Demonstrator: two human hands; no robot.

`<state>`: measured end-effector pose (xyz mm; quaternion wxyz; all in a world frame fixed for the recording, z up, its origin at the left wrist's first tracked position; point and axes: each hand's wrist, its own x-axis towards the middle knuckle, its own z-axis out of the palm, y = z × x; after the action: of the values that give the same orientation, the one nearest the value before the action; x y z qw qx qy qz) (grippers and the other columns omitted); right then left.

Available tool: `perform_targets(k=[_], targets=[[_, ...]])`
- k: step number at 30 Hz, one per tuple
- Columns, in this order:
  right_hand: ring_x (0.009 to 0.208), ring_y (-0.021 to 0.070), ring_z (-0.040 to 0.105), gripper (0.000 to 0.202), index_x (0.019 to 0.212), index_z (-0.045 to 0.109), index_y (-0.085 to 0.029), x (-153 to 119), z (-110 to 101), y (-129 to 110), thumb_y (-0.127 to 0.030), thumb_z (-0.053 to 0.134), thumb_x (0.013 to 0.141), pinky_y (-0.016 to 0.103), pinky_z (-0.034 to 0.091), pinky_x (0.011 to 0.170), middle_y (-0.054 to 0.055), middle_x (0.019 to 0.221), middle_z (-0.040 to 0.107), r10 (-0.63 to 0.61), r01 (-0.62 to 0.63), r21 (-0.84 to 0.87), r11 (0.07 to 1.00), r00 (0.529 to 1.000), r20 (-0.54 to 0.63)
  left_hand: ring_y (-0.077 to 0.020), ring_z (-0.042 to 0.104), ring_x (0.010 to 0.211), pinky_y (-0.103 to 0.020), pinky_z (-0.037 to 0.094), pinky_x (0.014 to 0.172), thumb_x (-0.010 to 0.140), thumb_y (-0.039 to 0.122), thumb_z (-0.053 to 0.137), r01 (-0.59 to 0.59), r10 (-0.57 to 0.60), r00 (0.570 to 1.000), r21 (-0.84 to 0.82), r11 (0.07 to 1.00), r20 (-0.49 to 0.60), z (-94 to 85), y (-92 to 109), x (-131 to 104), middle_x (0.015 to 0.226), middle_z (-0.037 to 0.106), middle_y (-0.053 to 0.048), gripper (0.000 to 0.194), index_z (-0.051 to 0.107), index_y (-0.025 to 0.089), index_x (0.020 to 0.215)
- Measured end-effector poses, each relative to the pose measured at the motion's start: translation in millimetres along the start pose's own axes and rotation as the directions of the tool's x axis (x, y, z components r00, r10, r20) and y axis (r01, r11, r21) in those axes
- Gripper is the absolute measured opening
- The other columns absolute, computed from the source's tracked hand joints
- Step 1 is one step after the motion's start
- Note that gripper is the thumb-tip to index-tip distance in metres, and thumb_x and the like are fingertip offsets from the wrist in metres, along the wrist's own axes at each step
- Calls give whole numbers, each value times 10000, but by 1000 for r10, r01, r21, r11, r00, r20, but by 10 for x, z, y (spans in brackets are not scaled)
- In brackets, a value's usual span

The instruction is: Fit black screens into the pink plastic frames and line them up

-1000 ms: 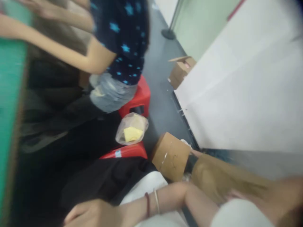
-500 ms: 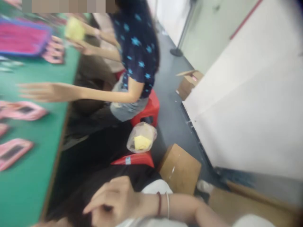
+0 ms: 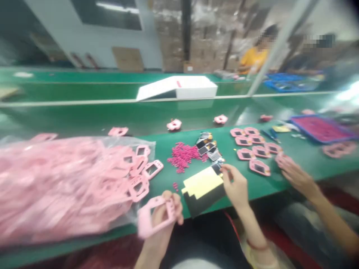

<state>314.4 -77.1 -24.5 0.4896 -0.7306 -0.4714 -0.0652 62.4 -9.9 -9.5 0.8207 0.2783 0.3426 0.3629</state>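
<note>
My left hand [image 3: 176, 208] grips a pink plastic casing [image 3: 144, 224] with a rectangular window, raised just above the table's front edge. My right hand [image 3: 237, 186] is closed, its thumb and fingertips pinching the edge of a small display screen [image 3: 216, 169]. That screen lies at the far corner of a yellow pad [image 3: 203, 182]. Behind it is a loose pile of small screens [image 3: 207, 147]. A heap of magenta button pieces [image 3: 182, 155] spreads to the left of the pile. Motion blur softens the details.
A clear bag full of pink casings [image 3: 70, 179] covers the left side. Casings with screens [image 3: 259, 167] lie in rows at right, where a co-worker's hand [image 3: 297, 177] reaches in. Pink parts [image 3: 174, 124] rest along the far strip. A blue-rimmed tray [image 3: 322, 140] stands farther right.
The view has swung left from the aisle and the neighbouring person to the table. My left hand now shows with a pink casing, and my right hand has come from my lap to the screens.
</note>
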Motion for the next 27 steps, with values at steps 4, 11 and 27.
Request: perform_targets(k=[4, 11, 27], targets=[[753, 208, 671, 365, 1076, 761, -195, 194, 175, 479, -503, 655, 911, 341, 560, 710, 94, 955, 728, -22, 58, -158, 986, 975, 221, -226, 705, 816, -334, 576, 780, 767, 475, 877, 20, -12, 994, -69, 997, 104, 65, -504, 179, 816, 735, -77, 430, 579, 173, 692], [894, 240, 675, 395, 1014, 749, -143, -67, 193, 616, -442, 491, 1029, 361, 509, 837, 142, 978, 734, -13, 74, -295, 953, 979, 203, -158, 672, 713, -294, 537, 794, 761, 363, 872, 35, -79, 990, -340, 940, -115, 215, -667, 294, 793, 690, -19, 353, 573, 176, 760], [748, 218, 504, 219, 894, 670, -184, -538, 117, 256, -372, 572, 952, 356, 369, 684, 34, 799, 569, 527, -527, -7, 850, 850, -25, -101, 607, 627, -282, 599, 690, 801, 230, 825, 159, -236, 972, -736, 658, -1, 512, -560, 245, 795, 586, 13, 334, 506, 186, 891]])
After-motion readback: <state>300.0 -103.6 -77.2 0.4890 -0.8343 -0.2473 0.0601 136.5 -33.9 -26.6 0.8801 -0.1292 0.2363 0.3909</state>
